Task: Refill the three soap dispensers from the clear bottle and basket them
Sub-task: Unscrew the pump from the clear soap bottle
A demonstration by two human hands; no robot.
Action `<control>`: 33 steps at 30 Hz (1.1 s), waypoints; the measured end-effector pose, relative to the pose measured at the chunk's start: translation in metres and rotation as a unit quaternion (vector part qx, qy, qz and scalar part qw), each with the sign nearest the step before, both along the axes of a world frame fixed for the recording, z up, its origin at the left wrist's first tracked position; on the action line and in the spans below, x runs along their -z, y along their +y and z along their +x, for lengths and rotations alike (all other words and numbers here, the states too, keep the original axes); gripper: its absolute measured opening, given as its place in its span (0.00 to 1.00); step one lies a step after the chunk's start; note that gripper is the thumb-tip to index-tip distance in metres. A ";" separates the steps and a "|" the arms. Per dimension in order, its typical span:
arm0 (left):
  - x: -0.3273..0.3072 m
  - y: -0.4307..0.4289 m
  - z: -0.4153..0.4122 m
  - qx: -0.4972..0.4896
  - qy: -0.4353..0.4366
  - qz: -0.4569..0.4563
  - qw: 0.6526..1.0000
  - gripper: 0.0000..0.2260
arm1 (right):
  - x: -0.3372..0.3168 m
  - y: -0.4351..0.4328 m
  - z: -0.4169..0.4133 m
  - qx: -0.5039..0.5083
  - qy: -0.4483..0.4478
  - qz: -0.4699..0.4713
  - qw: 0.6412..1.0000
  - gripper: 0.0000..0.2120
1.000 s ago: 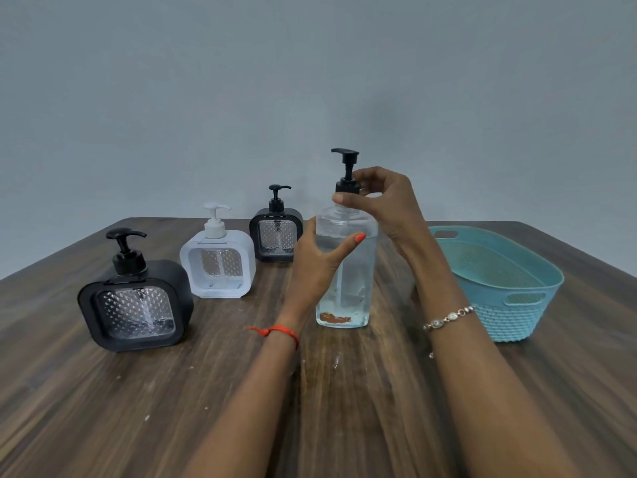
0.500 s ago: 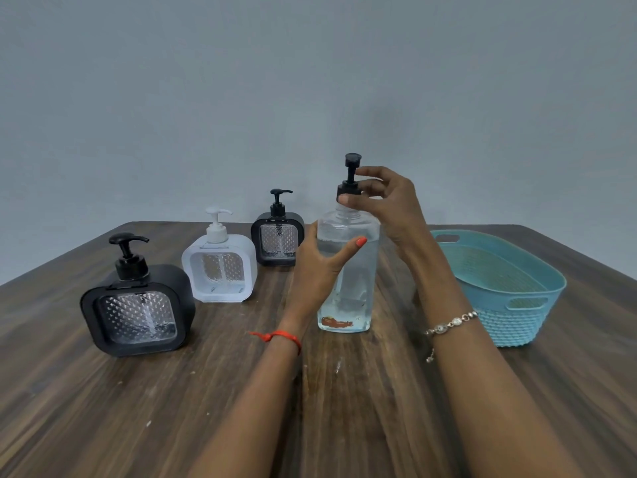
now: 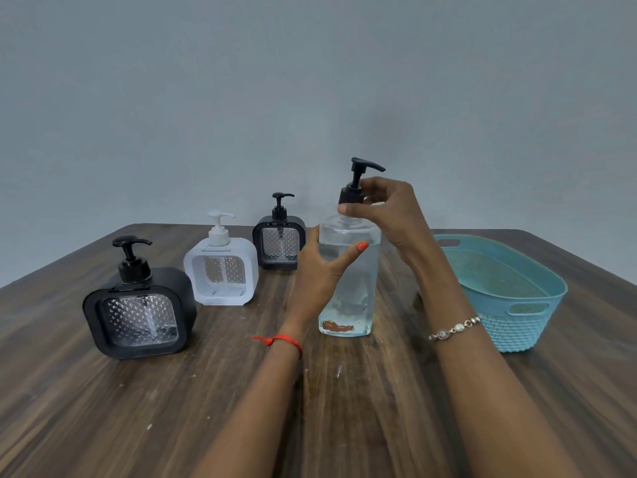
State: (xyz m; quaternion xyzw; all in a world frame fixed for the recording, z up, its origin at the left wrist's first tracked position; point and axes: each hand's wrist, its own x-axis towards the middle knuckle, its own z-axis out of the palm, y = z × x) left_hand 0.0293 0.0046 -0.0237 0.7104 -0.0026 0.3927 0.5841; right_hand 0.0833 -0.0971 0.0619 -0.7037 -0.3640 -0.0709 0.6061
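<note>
- Head view puts you at the opening step: the bottle stands upright at mid-bench with its pump on, and by my reading nothing has been poured
- Your left grip wraps the bottle's body, thumb across the front; your right grip pinches the black collar under the pump head
- Next move, as I judge it: twist the collar free and lift the pump straight up so its tube clears the neck, holding the body firm against tipping
- To your left, in a slanted row, pumps on and each apart from the next: near black dispenser, white dispenser, far black dispenser
- Basket sits to your right, close to the bench's right edge, no dispenser in it
- Bare wood shows in front of the bottle and between it and the row: room, I think, to lay the pump down and draw a dispenser close
</note>
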 end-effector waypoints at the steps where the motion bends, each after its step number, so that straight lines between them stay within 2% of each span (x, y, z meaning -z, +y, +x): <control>1: 0.000 0.000 0.000 0.000 0.000 0.000 1.000 0.20 | 0.000 -0.001 -0.001 -0.004 0.004 0.002 1.000 0.15; 6: 0.001 0.000 0.001 0.004 -0.001 -0.003 1.000 0.23 | -0.002 0.002 -0.002 0.001 0.001 -0.019 1.000 0.10; 11: 0.000 0.000 0.002 0.005 -0.006 -0.007 1.000 0.26 | -0.002 0.007 -0.004 0.050 -0.026 -0.034 0.998 0.11; 17: 0.004 0.001 0.004 0.002 -0.012 -0.014 1.000 0.25 | -0.008 -0.002 -0.010 -0.044 0.047 0.035 0.997 0.15; 20: 0.004 -0.002 0.002 0.007 -0.021 -0.018 1.000 0.23 | -0.001 0.003 -0.015 -0.011 0.039 0.020 0.999 0.10; 24: 0.002 -0.002 -0.002 0.018 -0.011 -0.022 1.000 0.23 | -0.001 0.003 -0.019 0.053 0.027 0.003 0.998 0.12; 28: -0.001 0.001 0.002 0.013 -0.001 -0.010 1.000 0.20 | -0.012 0.001 -0.019 0.051 0.007 0.018 0.999 0.13; 33: 0.000 0.002 0.002 0.024 0.017 -0.005 1.000 0.21 | -0.031 -0.006 -0.027 0.055 -0.004 0.059 0.997 0.12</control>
